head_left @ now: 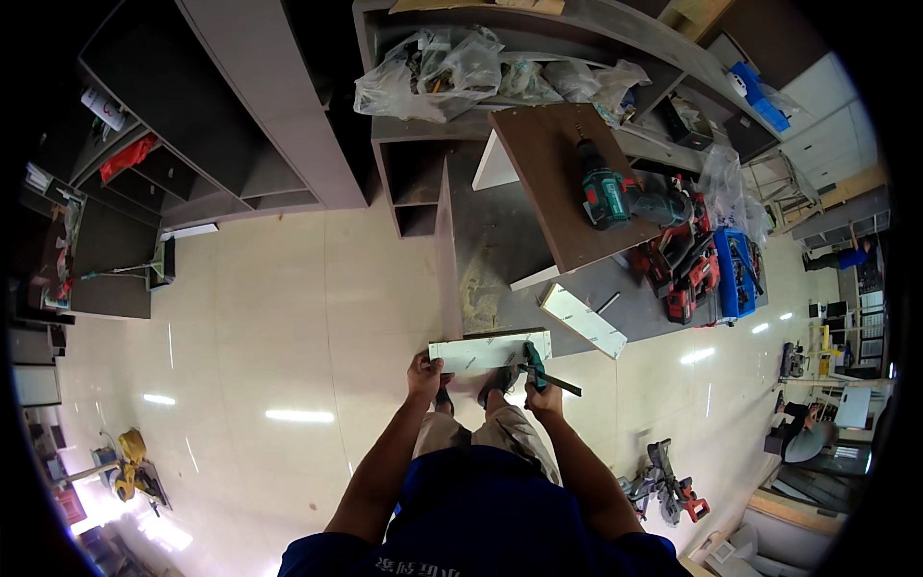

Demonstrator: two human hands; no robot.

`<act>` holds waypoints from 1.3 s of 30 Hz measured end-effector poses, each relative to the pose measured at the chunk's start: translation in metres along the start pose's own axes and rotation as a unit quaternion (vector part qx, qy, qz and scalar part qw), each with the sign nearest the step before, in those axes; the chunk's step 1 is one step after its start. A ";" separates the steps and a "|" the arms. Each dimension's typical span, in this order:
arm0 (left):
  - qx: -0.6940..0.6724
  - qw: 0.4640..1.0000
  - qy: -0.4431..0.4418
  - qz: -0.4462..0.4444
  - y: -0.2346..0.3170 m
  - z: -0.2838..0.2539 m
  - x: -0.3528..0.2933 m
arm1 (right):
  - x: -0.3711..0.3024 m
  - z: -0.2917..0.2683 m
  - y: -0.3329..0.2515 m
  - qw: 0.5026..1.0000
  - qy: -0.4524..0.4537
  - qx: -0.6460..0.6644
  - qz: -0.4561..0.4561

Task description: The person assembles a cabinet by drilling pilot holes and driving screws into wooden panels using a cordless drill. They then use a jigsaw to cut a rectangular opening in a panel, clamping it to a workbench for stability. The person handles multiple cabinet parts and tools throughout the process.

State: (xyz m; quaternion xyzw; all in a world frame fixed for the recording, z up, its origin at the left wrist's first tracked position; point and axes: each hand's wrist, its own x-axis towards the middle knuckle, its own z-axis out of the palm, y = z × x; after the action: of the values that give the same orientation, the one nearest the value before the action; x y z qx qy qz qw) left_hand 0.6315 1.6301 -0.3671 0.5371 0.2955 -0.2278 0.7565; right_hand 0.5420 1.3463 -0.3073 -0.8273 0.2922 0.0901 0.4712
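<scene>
In front of my legs is a narrow white panel (481,353) with small dark print and a dark far edge, held roughly level. My left hand (423,373) is closed on its left end, with the thumb at the near side. Near the panel's right end, my right hand (545,397) is wrapped round a green and black tool (535,365) with a dark flat bar, which looks like a bar clamp. Its green head overlaps the panel's face; whether it grips the panel I cannot tell. A second white panel (586,322) lies on the grey workbench (495,274) beyond.
On the bench, a brown board (558,183) on white supports carries a green drill (602,188). Red power tools (685,279) and a blue toolbox (735,274) stand to the right. Plastic bags (433,72) fill the far shelf. A saw (663,486) stands on the floor behind right.
</scene>
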 end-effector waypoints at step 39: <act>0.037 0.999 -0.008 -0.039 0.007 -0.028 0.020 | -0.004 0.003 -0.033 0.990 -0.022 -0.065 0.124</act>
State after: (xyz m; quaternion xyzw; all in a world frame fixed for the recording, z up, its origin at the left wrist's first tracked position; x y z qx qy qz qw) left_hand 0.6450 1.6587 -0.3830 0.5510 0.3016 -0.2725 0.7288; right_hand 0.5583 1.3627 -0.2829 -0.8112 0.3759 0.1853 0.4078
